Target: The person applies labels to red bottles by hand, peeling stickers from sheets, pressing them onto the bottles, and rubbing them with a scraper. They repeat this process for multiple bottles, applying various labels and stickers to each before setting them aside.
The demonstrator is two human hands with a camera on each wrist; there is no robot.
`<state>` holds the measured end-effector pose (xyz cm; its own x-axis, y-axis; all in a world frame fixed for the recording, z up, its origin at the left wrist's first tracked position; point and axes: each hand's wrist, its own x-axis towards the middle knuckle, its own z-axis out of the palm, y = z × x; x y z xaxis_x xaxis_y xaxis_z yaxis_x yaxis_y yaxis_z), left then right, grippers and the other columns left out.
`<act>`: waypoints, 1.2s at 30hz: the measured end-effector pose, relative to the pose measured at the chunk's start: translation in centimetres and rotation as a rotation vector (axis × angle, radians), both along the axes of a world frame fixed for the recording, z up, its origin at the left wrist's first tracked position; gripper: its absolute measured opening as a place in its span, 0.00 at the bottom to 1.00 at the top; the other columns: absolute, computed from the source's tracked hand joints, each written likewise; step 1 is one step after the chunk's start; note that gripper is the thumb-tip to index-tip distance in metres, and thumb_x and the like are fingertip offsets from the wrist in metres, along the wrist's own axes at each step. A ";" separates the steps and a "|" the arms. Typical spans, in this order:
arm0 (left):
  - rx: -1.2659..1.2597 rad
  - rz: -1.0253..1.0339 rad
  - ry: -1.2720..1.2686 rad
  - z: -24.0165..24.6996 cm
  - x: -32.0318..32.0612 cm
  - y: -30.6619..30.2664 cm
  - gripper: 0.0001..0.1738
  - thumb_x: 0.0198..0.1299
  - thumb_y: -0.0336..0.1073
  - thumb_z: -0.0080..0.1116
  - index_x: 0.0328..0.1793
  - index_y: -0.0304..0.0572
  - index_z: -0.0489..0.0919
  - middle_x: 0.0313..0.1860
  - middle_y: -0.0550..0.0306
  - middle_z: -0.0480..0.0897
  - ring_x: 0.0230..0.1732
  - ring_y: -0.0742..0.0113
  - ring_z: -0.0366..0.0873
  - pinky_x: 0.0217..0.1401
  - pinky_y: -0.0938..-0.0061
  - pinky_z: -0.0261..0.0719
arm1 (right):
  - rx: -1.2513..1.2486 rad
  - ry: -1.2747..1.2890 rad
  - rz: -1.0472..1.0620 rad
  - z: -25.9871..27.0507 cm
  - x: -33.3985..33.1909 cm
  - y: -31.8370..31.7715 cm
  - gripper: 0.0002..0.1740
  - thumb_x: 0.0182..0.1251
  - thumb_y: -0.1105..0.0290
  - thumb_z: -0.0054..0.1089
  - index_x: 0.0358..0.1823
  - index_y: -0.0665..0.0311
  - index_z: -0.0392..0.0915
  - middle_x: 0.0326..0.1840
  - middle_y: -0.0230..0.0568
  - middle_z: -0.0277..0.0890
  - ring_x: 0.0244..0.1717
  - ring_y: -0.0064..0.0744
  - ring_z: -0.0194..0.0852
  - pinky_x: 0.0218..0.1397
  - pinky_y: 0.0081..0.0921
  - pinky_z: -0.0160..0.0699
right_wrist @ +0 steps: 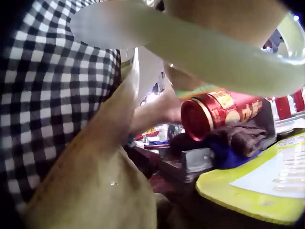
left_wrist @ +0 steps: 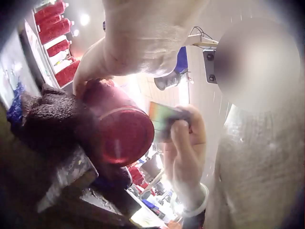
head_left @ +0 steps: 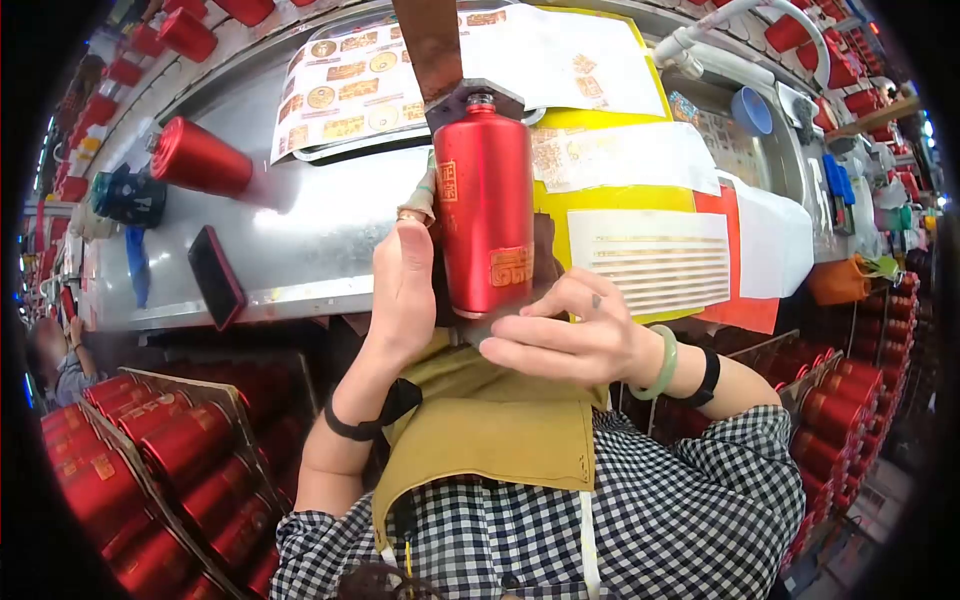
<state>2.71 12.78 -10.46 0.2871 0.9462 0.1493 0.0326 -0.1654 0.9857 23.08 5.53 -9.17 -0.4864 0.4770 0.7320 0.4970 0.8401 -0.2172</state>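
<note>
A red bottle with gold markings lies in front of the body, its neck against a dark metal holder. Along the bottle's side, the left hand grips it, some fingers hidden behind it; one finger has a pale wrapping. By the base end, the right hand has its fingers bent. In the left wrist view this hand pinches a thin greenish piece beside the round base of the bottle. Dark cloth lies under the bottle in the right wrist view.
Printed sticker sheets lie at the back, a sheet with gold strips on the right. Another red bottle and a phone are on the metal table's left part. Crates of red bottles stand below on both sides.
</note>
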 end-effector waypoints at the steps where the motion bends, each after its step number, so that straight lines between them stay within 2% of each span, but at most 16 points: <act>1: -0.088 -0.090 0.020 0.1 -0.6 0.2 0.59 0.75 0.79 0.25 0.84 0.23 0.60 0.76 0.42 0.72 0.75 0.57 0.70 0.79 0.62 0.65 | -0.069 0.034 -0.035 0.7 -0.2 0.2 0.16 0.55 0.71 0.72 0.47 0.55 0.87 0.44 0.27 0.86 0.36 0.27 0.76 0.39 0.27 0.79; 3: -0.210 -0.187 0.049 0.7 -0.8 0.4 0.73 0.62 0.91 0.22 0.90 0.28 0.47 0.87 0.43 0.60 0.86 0.53 0.58 0.88 0.58 0.54 | -0.165 0.083 -0.166 0.7 -0.1 1.8 0.12 0.57 0.71 0.74 0.44 0.57 0.87 0.41 0.30 0.87 0.34 0.32 0.76 0.38 0.29 0.80; 6: -0.145 -0.196 -0.129 -0.2 -0.5 0.1 0.63 0.73 0.83 0.22 0.88 0.26 0.51 0.82 0.41 0.67 0.81 0.58 0.66 0.84 0.62 0.61 | 0.046 0.071 -0.428 0.9 1.9 5.6 0.13 0.56 0.74 0.71 0.44 0.56 0.88 0.42 0.31 0.88 0.37 0.33 0.79 0.45 0.29 0.79; 7: -0.207 -0.260 -0.204 0.3 -0.6 -0.1 0.73 0.62 0.88 0.43 0.90 0.28 0.45 0.87 0.41 0.57 0.86 0.52 0.57 0.87 0.56 0.55 | 0.046 0.071 -0.427 0.8 2.4 5.9 0.13 0.56 0.74 0.71 0.44 0.56 0.88 0.42 0.31 0.88 0.37 0.33 0.79 0.45 0.29 0.79; 8: -0.205 -0.258 -0.203 0.1 -0.9 -0.4 0.73 0.62 0.88 0.43 0.90 0.28 0.45 0.87 0.41 0.57 0.86 0.52 0.57 0.87 0.56 0.55 | 0.139 0.081 -0.406 0.6 2.7 6.2 0.13 0.56 0.74 0.71 0.45 0.55 0.88 0.42 0.30 0.88 0.37 0.32 0.79 0.46 0.29 0.79; 10: 0.236 -0.173 0.144 -0.7 -1.5 -1.4 0.82 0.40 0.79 0.72 0.90 0.32 0.48 0.87 0.38 0.53 0.86 0.43 0.53 0.87 0.50 0.53 | 0.101 0.082 -0.221 -0.7 2.1 4.9 0.15 0.56 0.72 0.69 0.46 0.54 0.89 0.44 0.28 0.88 0.38 0.32 0.78 0.47 0.30 0.79; 12: 0.617 0.005 0.461 -0.7 -1.0 -2.8 0.77 0.37 0.57 0.91 0.88 0.33 0.55 0.83 0.38 0.61 0.80 0.40 0.61 0.82 0.50 0.60 | 0.044 0.043 -0.003 -1.3 1.0 1.9 0.15 0.57 0.70 0.68 0.48 0.56 0.89 0.45 0.28 0.86 0.37 0.32 0.77 0.44 0.30 0.80; 14: 0.472 0.074 0.420 -3.3 -1.2 -3.2 0.67 0.42 0.43 0.91 0.86 0.32 0.60 0.78 0.40 0.69 0.76 0.42 0.67 0.79 0.53 0.65 | -0.004 0.002 0.058 -0.7 0.8 1.4 0.19 0.53 0.70 0.78 0.50 0.56 0.89 0.42 0.28 0.87 0.31 0.29 0.74 0.38 0.25 0.76; 18: 0.434 0.070 0.362 -3.5 -1.5 -3.5 0.61 0.46 0.37 0.88 0.84 0.31 0.63 0.74 0.42 0.74 0.73 0.44 0.71 0.77 0.56 0.68 | 0.139 0.081 -0.297 0.8 3.0 4.9 0.19 0.53 0.74 0.76 0.49 0.58 0.89 0.45 0.30 0.89 0.34 0.30 0.78 0.38 0.27 0.74; 22: 0.479 0.158 0.326 -4.0 -1.0 -3.6 0.63 0.45 0.36 0.88 0.86 0.31 0.61 0.74 0.39 0.75 0.73 0.47 0.76 0.76 0.60 0.73 | 0.146 -0.081 -0.040 -0.7 0.1 2.0 0.20 0.53 0.70 0.72 0.50 0.56 0.89 0.46 0.27 0.87 0.36 0.28 0.78 0.43 0.26 0.75; 24: 0.290 0.111 0.168 -4.8 -1.3 -3.6 0.63 0.45 0.37 0.88 0.86 0.31 0.61 0.74 0.41 0.75 0.73 0.49 0.75 0.75 0.60 0.73 | 0.066 -0.068 0.123 0.3 -0.1 2.3 0.16 0.55 0.71 0.72 0.48 0.55 0.88 0.44 0.26 0.85 0.37 0.30 0.79 0.45 0.29 0.78; 27: 0.235 0.072 0.366 -4.3 -2.3 -3.8 0.63 0.46 0.38 0.88 0.85 0.31 0.61 0.72 0.43 0.77 0.70 0.51 0.77 0.73 0.61 0.74 | 0.017 0.076 -0.249 1.0 0.3 7.1 0.09 0.62 0.74 0.70 0.44 0.56 0.86 0.42 0.31 0.85 0.37 0.36 0.78 0.45 0.36 0.75; 30: 0.463 0.160 0.439 -1.8 -1.0 -4.3 0.57 0.53 0.35 0.85 0.84 0.28 0.60 0.75 0.43 0.76 0.71 0.56 0.78 0.75 0.63 0.77 | 0.231 -0.037 -0.331 1.7 3.3 11.0 0.13 0.55 0.72 0.72 0.44 0.56 0.87 0.45 0.28 0.86 0.36 0.35 0.75 0.44 0.34 0.70; 31: 0.478 0.181 0.377 -2.3 -0.9 -3.9 0.59 0.45 0.35 0.87 0.82 0.30 0.65 0.68 0.44 0.80 0.65 0.49 0.83 0.70 0.62 0.79 | 0.233 -0.017 -0.195 1.4 2.5 9.9 0.15 0.55 0.71 0.72 0.46 0.55 0.88 0.44 0.26 0.86 0.35 0.33 0.73 0.45 0.34 0.71; 34: 0.372 0.130 0.292 -3.4 -1.4 -3.6 0.58 0.44 0.34 0.87 0.82 0.30 0.66 0.68 0.44 0.81 0.65 0.49 0.83 0.70 0.62 0.80 | 0.152 -0.068 0.241 0.6 0.2 4.7 0.15 0.59 0.67 0.70 0.49 0.54 0.89 0.44 0.25 0.84 0.39 0.28 0.75 0.48 0.33 0.80; 36: 0.255 0.096 0.231 -3.4 -1.7 -3.5 0.58 0.44 0.34 0.87 0.82 0.30 0.66 0.68 0.43 0.81 0.66 0.50 0.83 0.71 0.61 0.80 | 0.091 -0.031 0.100 0.7 0.1 7.0 0.14 0.60 0.69 0.72 0.49 0.57 0.87 0.44 0.27 0.83 0.40 0.32 0.79 0.49 0.34 0.80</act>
